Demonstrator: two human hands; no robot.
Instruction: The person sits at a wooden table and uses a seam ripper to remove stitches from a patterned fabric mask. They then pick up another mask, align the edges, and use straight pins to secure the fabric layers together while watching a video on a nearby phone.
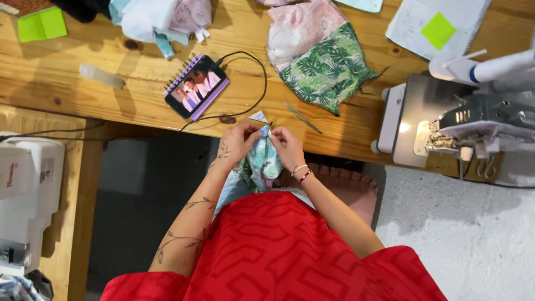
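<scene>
Red garment [278, 251]: nearest to my view, patterned red cloth over the lap, filling the bottom of the frame.
Fabric piece [261, 161]: small sewn piece in teal, green and white print, bunched and hanging toward the lap, held just off the near edge of the wooden table [139, 89].
Left hand [239, 142]: I see it pinched on the fabric piece's top edge, tattooed forearm below it.
Right hand [287, 146]: closed on the same top edge, fingertips meeting the left hand's; beaded bracelets at the wrist. Something thin may sit between the fingers, but I cannot tell from here.
Metal tool [304, 118]: slim, lying on the table just beyond the right hand.
Phone [196, 86]: lit screen, resting on a purple spiral notebook, a black cable looping from it.
Leaf-print fabric [320, 58]: green leaves joined to pink cloth, flat on the table, farther back.
Sewing machine [462, 120]: grey-white, at right on the table edge.
Second machine [25, 195]: white, at left on a lower surface.
Notepad [429, 25]: far right corner, green sticky note on it.
Cloth heap [161, 19]: pale scraps at the far edge.
</scene>
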